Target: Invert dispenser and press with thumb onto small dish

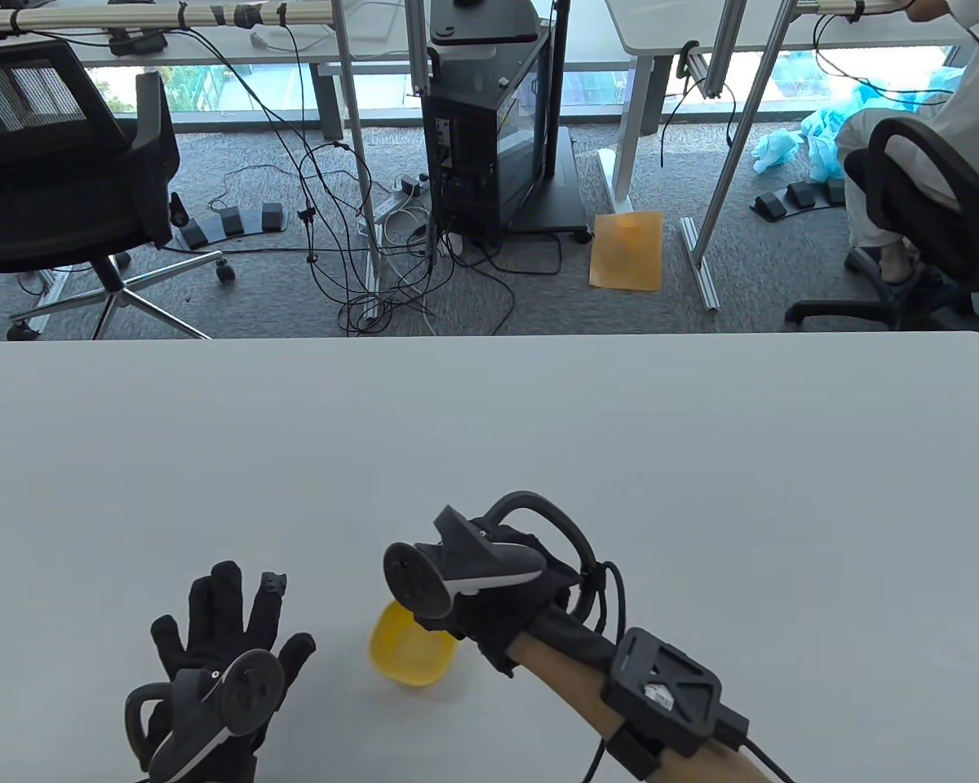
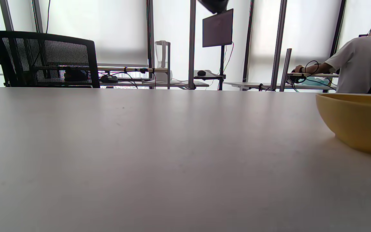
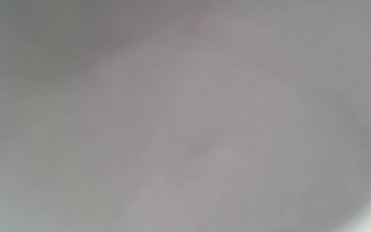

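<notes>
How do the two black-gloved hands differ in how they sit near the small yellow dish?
The left hand lies flat on the white table with fingers spread, apart from the small yellow dish; the right hand hangs over the dish's far rim, its fingers hidden. The left hand plainly holds nothing; what the right hand holds cannot be seen. Both wear black gloves with a tracker strapped on the back.

Grey carpet (image 1: pixel 661 310), black mesh chair (image 1: pixel 57 155), bright windows (image 2: pixel 108 32).

Small dish (image 1: pixel 410 652) sits on the worktop (image 1: pixel 538 440), between the hands; left hand (image 1: pixel 220 652) lies flat to its left; right hand (image 1: pixel 498 595) is above its right rim.
</notes>
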Motion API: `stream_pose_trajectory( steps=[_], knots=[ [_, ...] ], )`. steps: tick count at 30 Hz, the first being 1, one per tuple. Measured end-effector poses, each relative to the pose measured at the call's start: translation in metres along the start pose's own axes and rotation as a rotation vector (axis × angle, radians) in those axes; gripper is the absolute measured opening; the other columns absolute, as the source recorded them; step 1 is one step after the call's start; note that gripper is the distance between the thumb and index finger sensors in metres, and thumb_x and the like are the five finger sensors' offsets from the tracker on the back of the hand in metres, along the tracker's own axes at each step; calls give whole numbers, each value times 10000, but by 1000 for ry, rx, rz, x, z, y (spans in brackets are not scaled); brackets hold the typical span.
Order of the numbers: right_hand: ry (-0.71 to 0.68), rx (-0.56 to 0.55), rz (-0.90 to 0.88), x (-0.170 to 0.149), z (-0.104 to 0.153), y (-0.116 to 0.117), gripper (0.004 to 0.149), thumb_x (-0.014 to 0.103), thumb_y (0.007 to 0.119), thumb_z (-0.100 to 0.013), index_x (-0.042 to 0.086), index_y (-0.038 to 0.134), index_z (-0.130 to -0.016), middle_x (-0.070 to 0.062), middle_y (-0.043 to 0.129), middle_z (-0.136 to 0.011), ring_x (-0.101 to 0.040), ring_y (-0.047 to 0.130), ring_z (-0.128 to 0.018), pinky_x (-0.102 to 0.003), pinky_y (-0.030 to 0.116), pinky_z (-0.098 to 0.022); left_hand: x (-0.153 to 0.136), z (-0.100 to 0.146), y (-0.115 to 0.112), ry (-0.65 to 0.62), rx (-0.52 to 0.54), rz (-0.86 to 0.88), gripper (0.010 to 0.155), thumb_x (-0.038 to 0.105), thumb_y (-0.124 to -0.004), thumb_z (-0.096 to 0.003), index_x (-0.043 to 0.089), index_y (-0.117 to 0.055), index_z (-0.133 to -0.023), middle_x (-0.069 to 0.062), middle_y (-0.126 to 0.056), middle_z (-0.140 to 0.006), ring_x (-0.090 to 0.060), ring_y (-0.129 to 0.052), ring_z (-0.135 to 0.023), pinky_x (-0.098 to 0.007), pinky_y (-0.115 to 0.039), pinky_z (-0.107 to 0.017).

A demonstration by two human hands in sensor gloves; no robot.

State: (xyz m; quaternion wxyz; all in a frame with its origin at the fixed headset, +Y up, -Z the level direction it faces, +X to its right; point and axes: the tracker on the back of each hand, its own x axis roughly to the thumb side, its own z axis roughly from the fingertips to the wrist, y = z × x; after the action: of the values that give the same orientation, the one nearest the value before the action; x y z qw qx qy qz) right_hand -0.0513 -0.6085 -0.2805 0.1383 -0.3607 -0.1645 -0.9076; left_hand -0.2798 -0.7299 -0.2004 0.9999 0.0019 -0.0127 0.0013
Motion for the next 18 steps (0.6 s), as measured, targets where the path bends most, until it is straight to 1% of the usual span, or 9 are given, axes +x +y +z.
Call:
stream_pose_trajectory(
  steps=[1, 2, 3, 8, 13, 15, 18],
  knots=[
    [6, 62, 5, 4, -9, 2, 781, 559, 760, -578, -119, 759, -965, -321, 905, -759, -376, 1035, -539, -542, 865, -378, 0, 1, 1, 0, 5, 3, 780, 701, -379, -561, 307, -396, -1233, -228, -289, -1289, -507, -391, -1172, -785, -349, -715],
    [4, 80, 7, 6, -12, 2, 782, 559, 760, -578, -121, 758, -965, -320, 905, -758, -377, 1034, -539, -542, 865, -378, -1, 1, 1, -1, 7, 4, 780, 701, -380, -560, 307, -396, -1233, -229, -289, -1289, -505, -392, -1172, -784, -350, -715],
    [-2, 129, 7, 10, -23, 4, 781, 553, 761, -582, -129, 759, -963, -328, 905, -756, -381, 1034, -537, -547, 863, -376, -1, 1, 2, 0, 11, 7, 781, 702, -379, -560, 306, -394, -1233, -229, -289, -1289, -507, -392, -1172, -784, -349, -715],
    [35, 352, -10, 20, -52, 13, 784, 540, 759, -591, -150, 754, -964, -343, 901, -754, -396, 1030, -536, -558, 856, -377, -2, 3, 5, 0, 33, 16, 779, 701, -380, -561, 307, -394, -1234, -229, -290, -1288, -508, -391, -1171, -783, -350, -716],
    [54, 449, -23, 26, -72, 17, 789, 524, 764, -598, -178, 761, -956, -365, 909, -741, -412, 1033, -523, -572, 855, -365, -1, 3, 6, -4, 40, 15, 779, 702, -378, -561, 310, -394, -1233, -228, -290, -1288, -504, -391, -1174, -783, -350, -716],
    [60, 484, -24, 29, -81, 22, 791, 522, 764, -599, -188, 770, -950, -368, 918, -732, -412, 1041, -511, -573, 860, -355, -2, 3, 6, -4, 43, 17, 780, 702, -378, -561, 308, -392, -1234, -229, -288, -1289, -505, -391, -1173, -783, -349, -716],
    [62, 566, -21, 36, -95, 36, 793, 515, 763, -600, -201, 789, -937, -371, 939, -711, -412, 1058, -483, -567, 876, -329, -2, 3, 6, -2, 41, 18, 780, 702, -379, -561, 307, -393, -1234, -229, -289, -1289, -506, -392, -1172, -784, -350, -715]
  ],
)
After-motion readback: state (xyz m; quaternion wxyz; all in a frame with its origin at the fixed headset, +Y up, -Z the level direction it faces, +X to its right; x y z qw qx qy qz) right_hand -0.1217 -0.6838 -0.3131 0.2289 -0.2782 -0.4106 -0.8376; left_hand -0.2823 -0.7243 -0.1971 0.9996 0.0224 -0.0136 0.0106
